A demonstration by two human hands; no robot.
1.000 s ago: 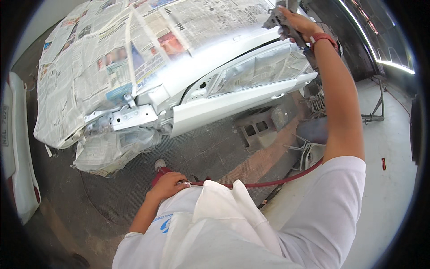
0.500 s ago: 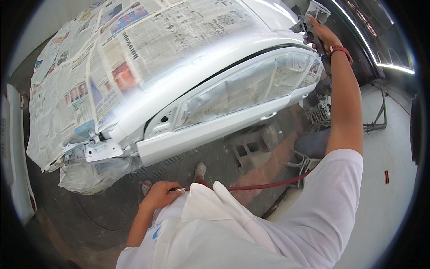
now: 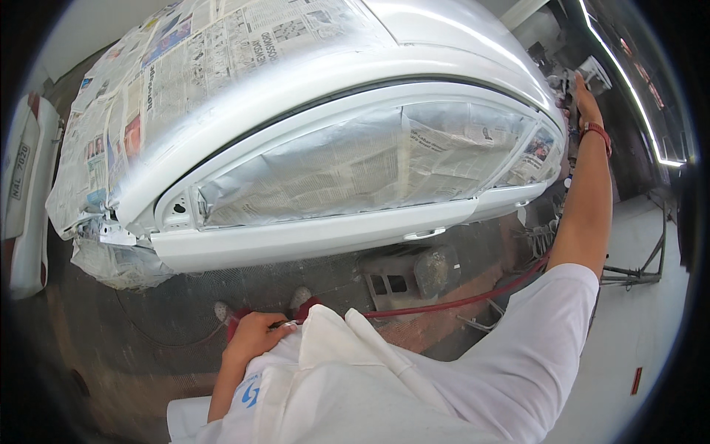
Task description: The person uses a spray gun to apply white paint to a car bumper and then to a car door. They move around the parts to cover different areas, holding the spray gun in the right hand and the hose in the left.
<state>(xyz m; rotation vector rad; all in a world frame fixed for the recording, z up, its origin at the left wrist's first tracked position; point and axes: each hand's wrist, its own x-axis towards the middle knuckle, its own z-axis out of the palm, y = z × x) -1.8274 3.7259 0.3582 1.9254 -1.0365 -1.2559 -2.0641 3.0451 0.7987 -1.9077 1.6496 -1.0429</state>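
My right hand (image 3: 586, 107) is raised at the far upper right, its fingers wrapped round a spray gun (image 3: 594, 72). The gun is beside the far end of a white car body (image 3: 458, 33), partly hidden and blurred. Taped newspaper (image 3: 214, 74) spreads over the car's glass, and more masking paper (image 3: 362, 159) fills the side windows above the white door (image 3: 318, 248). Near my waist, my left hand (image 3: 260, 333) is closed on a red hose (image 3: 444, 303), which runs right toward my raised arm. The left fingertips are partly hidden against my white shirt.
A grey block-like piece with square openings (image 3: 399, 280) lies on the dark floor below the door. Metal stands (image 3: 640, 270) are at the right. A white bumper (image 3: 31, 200) stands at the left edge. Crumpled covering (image 3: 118, 260) wraps the car's lower front corner.
My view has shifted right along the car, showing more of the side windows. My right hand has moved with the spray gun further right and slightly lower. The left hand keeps the hose at my waist.
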